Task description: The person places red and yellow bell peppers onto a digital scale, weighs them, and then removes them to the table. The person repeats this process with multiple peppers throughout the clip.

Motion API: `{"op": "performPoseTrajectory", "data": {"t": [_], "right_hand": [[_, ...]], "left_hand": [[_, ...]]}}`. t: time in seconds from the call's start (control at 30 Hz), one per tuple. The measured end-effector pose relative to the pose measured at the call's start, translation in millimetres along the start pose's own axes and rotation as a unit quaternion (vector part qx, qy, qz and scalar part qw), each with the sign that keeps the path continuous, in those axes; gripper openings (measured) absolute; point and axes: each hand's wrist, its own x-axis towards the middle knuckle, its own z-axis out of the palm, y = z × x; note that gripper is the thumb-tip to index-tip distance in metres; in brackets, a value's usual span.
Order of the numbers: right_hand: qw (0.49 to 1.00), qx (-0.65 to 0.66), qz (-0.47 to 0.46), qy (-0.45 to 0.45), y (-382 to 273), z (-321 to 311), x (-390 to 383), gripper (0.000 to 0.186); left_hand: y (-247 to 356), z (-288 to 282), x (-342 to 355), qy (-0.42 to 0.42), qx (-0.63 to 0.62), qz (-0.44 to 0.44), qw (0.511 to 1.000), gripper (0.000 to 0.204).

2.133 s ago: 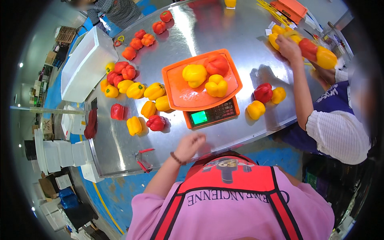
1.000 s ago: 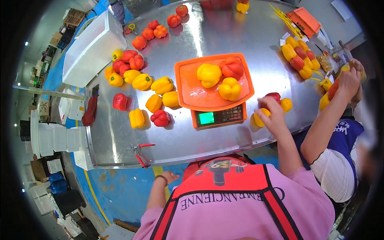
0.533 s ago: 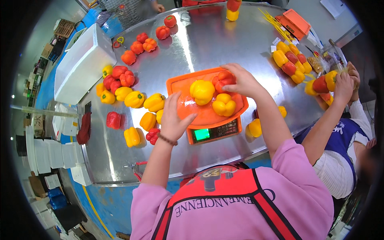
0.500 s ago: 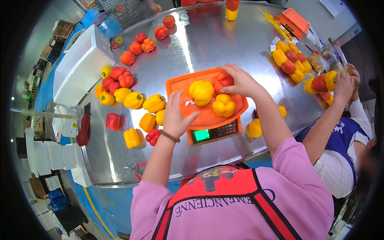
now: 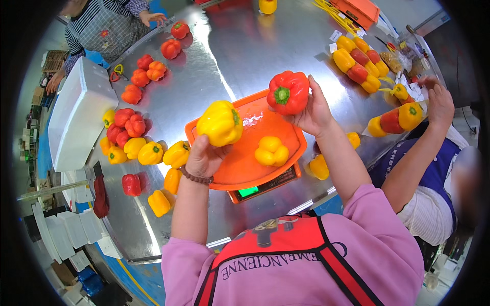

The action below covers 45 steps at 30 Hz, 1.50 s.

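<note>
My left hand (image 5: 204, 158) grips a yellow bell pepper (image 5: 218, 124), lifted over the left side of an orange tray (image 5: 240, 171). My right hand (image 5: 312, 112) is closed around a red bell pepper (image 5: 287, 92), green stem toward the camera, above the tray's back right. One yellow pepper (image 5: 271, 151) rests in the tray, which sits on a scale (image 5: 250, 192) with a lit green display. Loose yellow peppers (image 5: 150, 153) and red peppers (image 5: 130, 184) lie left of the tray, and a yellow pepper (image 5: 319, 167) is to its right.
A white foam box (image 5: 76, 107) sits at the table's (image 5: 214, 61) left edge. A co-worker (image 5: 102, 30) is at the back left; another's hand (image 5: 439, 102) is at right beside packed peppers (image 5: 390, 122). Orange crate (image 5: 357, 11), yellow strips (image 5: 337, 15) and scissors (image 5: 117, 72) lie around.
Both my hands have risen from the tray, each with a pepper from it, leaving one yellow pepper there. The co-worker at back left is more in view.
</note>
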Motion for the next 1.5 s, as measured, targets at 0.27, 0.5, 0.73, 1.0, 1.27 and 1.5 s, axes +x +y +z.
{"op": "performPoseTrajectory", "data": {"t": [0.27, 0.5, 0.73, 1.0, 1.27, 1.5], "right_hand": [[0.962, -0.153, -0.129, 0.185, -31, -41, 44, 0.065], [0.682, -0.548, -0.182, 0.449, -72, -172, 106, 0.07], [0.607, -0.764, -0.205, 0.075, -40, -32, 79, 0.075], [0.512, -0.825, -0.055, -0.233, 30, 31, -18, 0.061], [0.471, -0.791, -0.228, 0.317, -79, -104, 38, 0.062], [0.318, -0.874, -0.198, 0.31, -74, -150, 49, 0.063]], "left_hand": [[25, -28, 12, -0.052, -0.121, 0.005, 0.991, 0.08], [30, -17, 15, -0.017, -0.215, 0.009, 0.976, 0.081], [26, -26, 18, -0.022, -0.233, 0.024, 0.972, 0.085], [20, -12, 27, 0.014, -0.194, 0.009, 0.981, 0.082], [15, 1, 7, 0.075, -0.136, -0.013, 0.988, 0.086], [6, 11, -8, 0.024, -0.113, -0.031, 0.993, 0.082]]}}
